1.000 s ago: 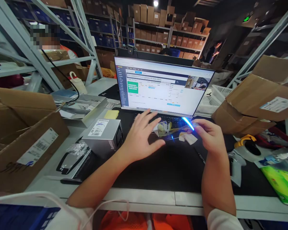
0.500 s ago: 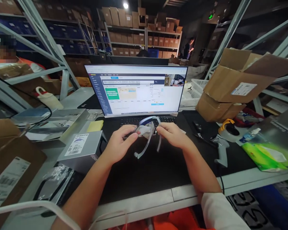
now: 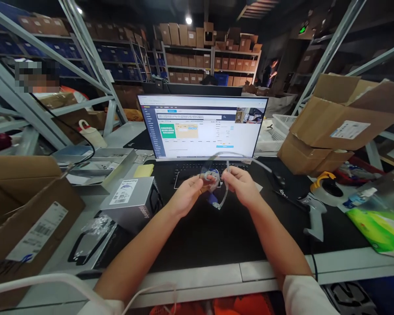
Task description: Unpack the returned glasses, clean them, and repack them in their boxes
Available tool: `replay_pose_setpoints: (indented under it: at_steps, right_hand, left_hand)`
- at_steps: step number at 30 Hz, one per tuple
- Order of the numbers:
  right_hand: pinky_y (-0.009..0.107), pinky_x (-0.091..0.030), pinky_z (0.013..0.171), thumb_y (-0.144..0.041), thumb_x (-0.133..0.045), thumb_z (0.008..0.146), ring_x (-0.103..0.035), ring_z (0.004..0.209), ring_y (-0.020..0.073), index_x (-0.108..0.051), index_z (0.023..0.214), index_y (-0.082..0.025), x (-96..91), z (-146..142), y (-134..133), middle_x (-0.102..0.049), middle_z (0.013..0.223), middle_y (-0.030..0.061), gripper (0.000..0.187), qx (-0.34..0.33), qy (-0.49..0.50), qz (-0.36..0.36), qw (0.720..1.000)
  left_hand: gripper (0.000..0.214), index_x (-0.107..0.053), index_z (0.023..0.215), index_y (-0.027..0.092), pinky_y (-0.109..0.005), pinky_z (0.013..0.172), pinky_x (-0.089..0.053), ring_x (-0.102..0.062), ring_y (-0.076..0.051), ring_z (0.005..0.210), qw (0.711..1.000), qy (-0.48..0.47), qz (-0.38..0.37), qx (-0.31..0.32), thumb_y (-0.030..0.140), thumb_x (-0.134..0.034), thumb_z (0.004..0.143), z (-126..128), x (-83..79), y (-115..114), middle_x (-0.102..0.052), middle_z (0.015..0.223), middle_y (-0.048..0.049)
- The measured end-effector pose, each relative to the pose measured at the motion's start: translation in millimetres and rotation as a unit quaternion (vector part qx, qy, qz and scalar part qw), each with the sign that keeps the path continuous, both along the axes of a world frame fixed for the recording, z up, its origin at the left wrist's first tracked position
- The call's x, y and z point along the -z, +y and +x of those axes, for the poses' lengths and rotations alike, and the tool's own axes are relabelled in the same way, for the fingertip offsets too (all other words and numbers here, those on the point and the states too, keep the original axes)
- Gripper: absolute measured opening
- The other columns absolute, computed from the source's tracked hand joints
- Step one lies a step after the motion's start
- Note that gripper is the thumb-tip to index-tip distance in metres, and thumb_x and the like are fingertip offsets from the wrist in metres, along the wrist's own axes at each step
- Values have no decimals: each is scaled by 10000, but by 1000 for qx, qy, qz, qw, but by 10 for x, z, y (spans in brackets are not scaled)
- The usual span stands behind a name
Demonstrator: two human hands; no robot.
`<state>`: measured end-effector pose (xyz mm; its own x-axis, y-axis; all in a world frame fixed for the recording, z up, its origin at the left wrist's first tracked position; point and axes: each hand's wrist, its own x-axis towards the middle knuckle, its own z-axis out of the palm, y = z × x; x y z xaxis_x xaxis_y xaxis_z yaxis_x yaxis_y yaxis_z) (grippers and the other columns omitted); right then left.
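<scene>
Both my hands meet above the black desk mat (image 3: 223,227), in front of the laptop (image 3: 203,127). My left hand (image 3: 185,197) and my right hand (image 3: 241,186) are each closed on a pair of clear-framed glasses (image 3: 215,183). One temple arm hangs down between the hands; the other reaches out to the right. The lens area is partly hidden by my fingers.
A grey product box (image 3: 128,201) and a bagged black item (image 3: 88,240) lie to the left, beside open cardboard cartons (image 3: 22,210). On the right are a barcode scanner (image 3: 311,214), a tape dispenser (image 3: 328,188), a green pouch (image 3: 377,223) and stacked cartons (image 3: 331,122). A person stands behind the left rack.
My left hand came off the laptop keyboard and joined my right hand on the glasses. The glasses have been turned and one temple arm unfolded to the right.
</scene>
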<state>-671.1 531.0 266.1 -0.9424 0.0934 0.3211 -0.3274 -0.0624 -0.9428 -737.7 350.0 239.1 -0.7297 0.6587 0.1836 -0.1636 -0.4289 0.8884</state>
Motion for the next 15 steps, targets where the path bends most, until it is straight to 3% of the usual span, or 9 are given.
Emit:
replay_pose_setpoints:
  at_steps: [2,4,6,8,10,13,15]
  right_hand:
    - [233,-320,458,-523,-747,838,-416,457,86,-613,737,-198,-19,83,14,-489,537,-56,366,10,46,-58,997]
    - [261,-428,520,-495,-736,862,-526,510,121,-668,816,-206,-76,213,101,-571,573,-31,300,-17,87,-68,994]
    - [317,-511,636,-481,-735,867,-637,639,173,-727,950,-202,-155,348,232,-678,685,23,291,-84,87,2,993]
    - [343,-527,703,-465,-716,883,-677,736,203,-751,1024,-185,-225,430,362,-723,778,62,316,-113,43,120,985]
    - [316,-506,683,-432,-705,891,-653,724,183,-746,1056,-182,-250,421,447,-703,781,47,303,-17,21,216,976]
    - [276,-467,647,-376,-720,870,-576,661,140,-657,1255,-202,-187,268,469,-631,764,-10,427,178,72,292,937]
    - [271,-456,640,-380,-634,930,-553,631,132,-648,1250,-196,-105,141,452,-600,739,-18,369,230,118,316,913]
  left_hand:
    - [458,-768,990,144,-340,992,-559,-715,-223,1051,997,-39,50,-31,534,-828,758,-11,-11,3,-767,1068,-88]
    - [407,-764,951,142,-302,941,-573,-724,-204,1021,988,-103,97,-62,530,-766,827,-34,-50,0,-768,1039,-74]
    - [401,-754,905,132,-299,892,-587,-738,-196,963,976,-171,114,-75,517,-644,930,-50,-101,0,-769,988,-76]
    - [493,-739,865,114,-308,843,-599,-748,-193,874,967,-225,101,-69,509,-484,1013,-47,-142,5,-764,910,-89]
    - [586,-725,846,95,-305,763,-605,-744,-188,764,963,-256,62,-48,511,-365,1047,-31,-156,12,-748,830,-97]
    - [618,-710,864,73,-300,658,-596,-724,-189,651,961,-274,-23,31,525,-330,1048,-10,-115,17,-726,769,-107]
    - [606,-707,918,63,-303,661,-599,-724,-191,645,955,-275,-60,95,546,-360,1036,-14,-66,9,-725,780,-116]
